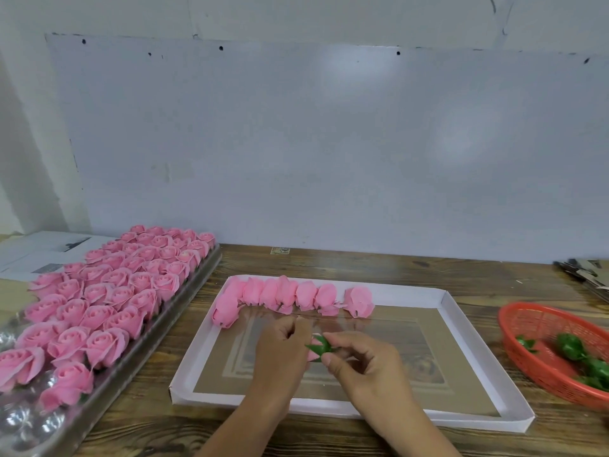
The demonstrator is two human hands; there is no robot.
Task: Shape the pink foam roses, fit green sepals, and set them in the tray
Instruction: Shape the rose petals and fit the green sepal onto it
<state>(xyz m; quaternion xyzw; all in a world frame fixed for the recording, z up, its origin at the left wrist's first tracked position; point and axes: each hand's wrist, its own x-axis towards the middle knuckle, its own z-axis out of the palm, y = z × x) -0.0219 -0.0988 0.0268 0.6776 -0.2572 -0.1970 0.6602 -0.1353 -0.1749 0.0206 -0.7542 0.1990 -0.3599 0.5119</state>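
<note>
Over the white tray (458, 319) my left hand (281, 349) grips a pink foam rose (312, 356), which is mostly hidden behind the fingers. My right hand (357, 359) pinches a green sepal (320, 346) against the base of that rose. A row of several finished pink roses (290, 296) lies on its side along the tray's far edge. More green sepals (573, 347) lie in a red mesh basket (527, 324) at the right.
A clear plastic tray (201, 278) packed with many upright pink roses (108, 291) fills the left of the wooden table (412, 265). Papers (39, 252) lie at the back left, and a stack of flat items (586, 272) sits at the right edge. A pale wall stands behind.
</note>
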